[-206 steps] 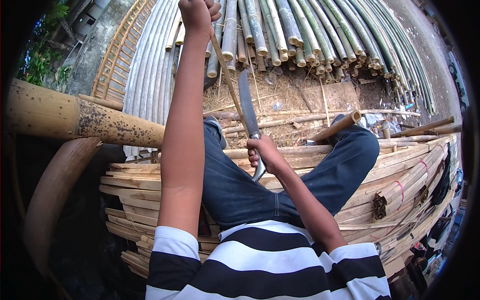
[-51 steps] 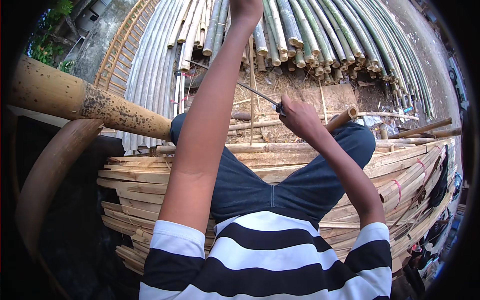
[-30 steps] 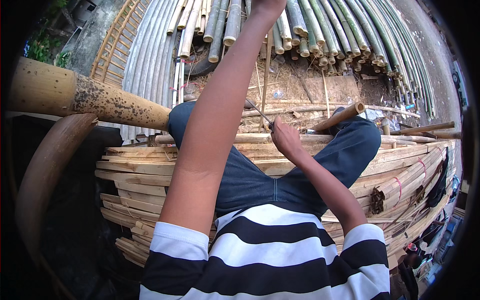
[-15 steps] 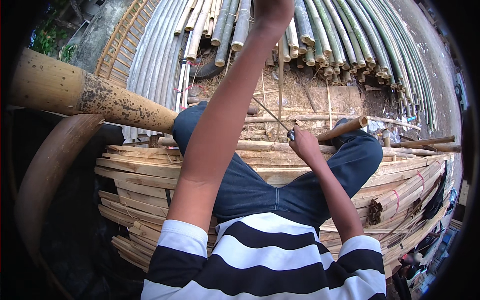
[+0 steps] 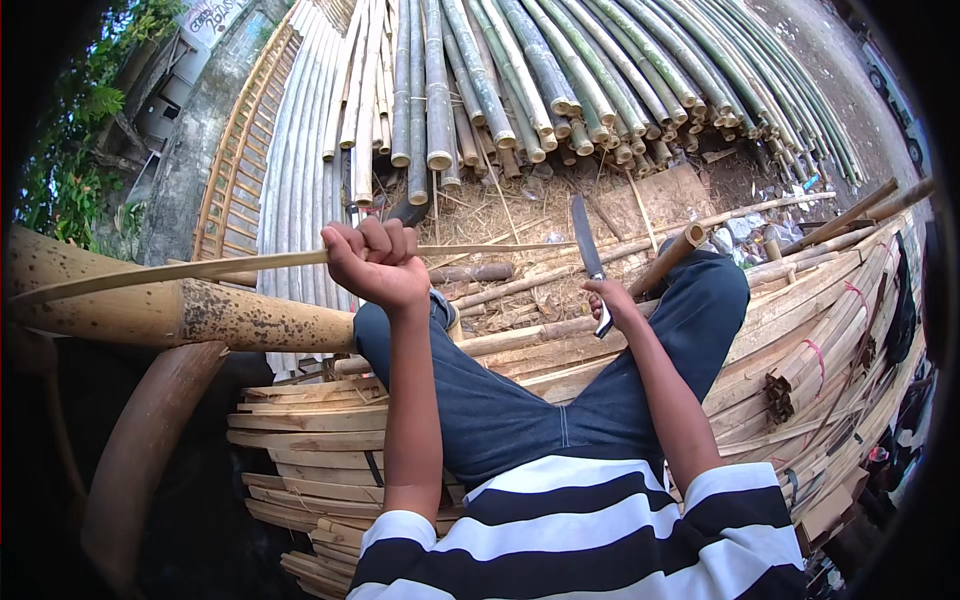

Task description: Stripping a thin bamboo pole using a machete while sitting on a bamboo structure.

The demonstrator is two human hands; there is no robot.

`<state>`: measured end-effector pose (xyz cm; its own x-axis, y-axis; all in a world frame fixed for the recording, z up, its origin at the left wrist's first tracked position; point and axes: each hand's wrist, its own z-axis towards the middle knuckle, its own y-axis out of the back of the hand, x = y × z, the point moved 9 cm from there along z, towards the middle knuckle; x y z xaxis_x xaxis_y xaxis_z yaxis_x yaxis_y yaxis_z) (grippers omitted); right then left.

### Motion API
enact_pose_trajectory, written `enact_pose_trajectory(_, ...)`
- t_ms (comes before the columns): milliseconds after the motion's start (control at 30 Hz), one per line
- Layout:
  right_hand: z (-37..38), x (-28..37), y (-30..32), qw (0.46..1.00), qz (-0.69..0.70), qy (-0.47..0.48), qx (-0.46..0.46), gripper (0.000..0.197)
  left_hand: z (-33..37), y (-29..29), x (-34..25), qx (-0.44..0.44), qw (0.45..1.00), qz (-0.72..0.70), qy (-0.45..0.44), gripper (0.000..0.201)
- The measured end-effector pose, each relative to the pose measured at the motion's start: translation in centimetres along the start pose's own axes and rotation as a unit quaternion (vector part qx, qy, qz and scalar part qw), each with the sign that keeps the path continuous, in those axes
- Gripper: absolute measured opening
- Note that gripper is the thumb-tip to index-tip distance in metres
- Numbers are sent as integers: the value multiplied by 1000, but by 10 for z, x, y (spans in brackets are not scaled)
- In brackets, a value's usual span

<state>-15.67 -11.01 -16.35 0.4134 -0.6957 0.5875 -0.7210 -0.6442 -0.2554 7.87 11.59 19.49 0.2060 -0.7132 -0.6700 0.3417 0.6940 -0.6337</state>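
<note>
My left hand [image 5: 378, 265] is closed around a long, thin bamboo strip [image 5: 240, 264], raised in front of my left knee. The strip runs nearly level, from the far left across to the knife. My right hand [image 5: 613, 302] grips the handle of a knife [image 5: 587, 240] above my right thigh. Its blade points up and away from me, and the strip's right end appears close to it; whether they touch I cannot tell. Behind my right hand, a short bamboo tube [image 5: 670, 260] slants by my right knee.
A thick spotted bamboo pole [image 5: 265, 318] reaches my left knee, above a curved brown piece [image 5: 150, 440]. Stacked split bamboo strips [image 5: 320, 440] lie beneath me. Ahead are piled bamboo poles [image 5: 600, 90], a bamboo ladder [image 5: 240, 140] and ground littered with shavings [image 5: 540, 210].
My left hand has come down from the top edge to near my left knee, showing the strip. The knife has turned from slanting left to pointing away. The view has shifted upward.
</note>
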Motion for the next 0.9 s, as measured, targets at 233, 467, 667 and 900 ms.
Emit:
enact_pose_trajectory(233, -7, 28, -18, 969, -138, 196, -62, 20, -38, 33, 31, 16, 998, -37, 39, 42)
enact_pose_trajectory(467, -25, 78, -35, 926, -142, 347, -29, 28, -30, -22, 86, 150, 975, -22, 163, 39)
enact_pose_trajectory(667, -34, 62, -65, 935, -85, 338, 71, 30, -19, -96, 123, 161, 947, -101, 258, 38)
enact_pose_trajectory(900, -53, 101, -77, 926, 5, 367, 86, 23, -22, -123, 149, 261, 950, 43, 166, 49)
